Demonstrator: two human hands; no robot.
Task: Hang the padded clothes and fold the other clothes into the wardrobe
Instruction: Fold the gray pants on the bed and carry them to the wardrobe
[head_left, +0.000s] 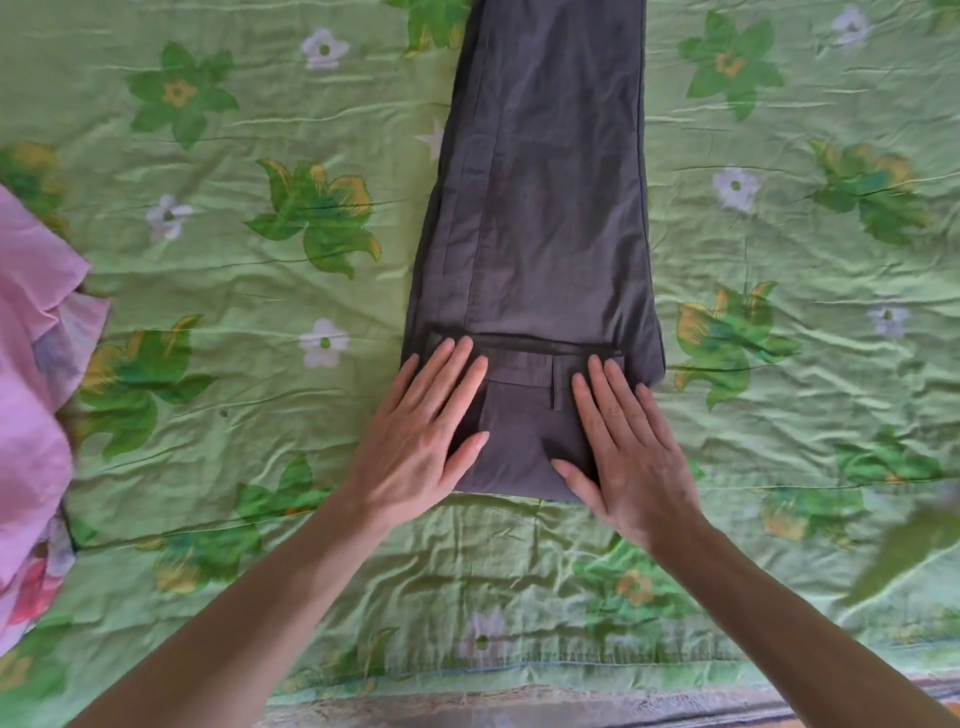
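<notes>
Pressing flat on the near, folded-over waistband end of the grey trousers (535, 218), the left hand (415, 441) and right hand (628, 452) lie open with straight fingers; neither grip closes round the cloth. The trousers stretch away from the near middle of the bed (260, 291) to the far edge of view, legs laid one over the other. The risk, as I judge it, is the fold springing back once the palms lift, since only their weight pins it. A sideways push could skew the stacked legs, and the crumpled green floral cover could bunch under them. A pink garment (36, 374) lies at the left, well apart.
</notes>
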